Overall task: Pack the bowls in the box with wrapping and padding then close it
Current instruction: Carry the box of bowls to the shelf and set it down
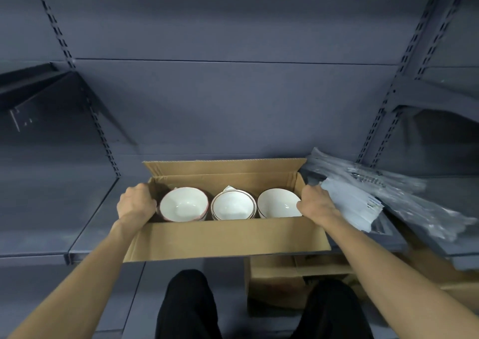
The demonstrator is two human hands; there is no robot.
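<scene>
A long open cardboard box (225,237) sits on a grey shelf, its front and back flaps folded outward. Inside stand white bowls in a row: a left bowl (183,203), a middle stack of bowls (232,206) with a bit of white paper behind it, and a right bowl (278,203). My left hand (136,203) grips the box's left end. At the box's right end, my right hand (317,203) grips the wall, thumb over the rim.
Clear plastic wrapping and bubble sheets (375,196) lie on the shelf right of the box. More cardboard boxes (274,284) sit below on the right. The grey shelf (90,224) extends left. My dark-trousered legs are below.
</scene>
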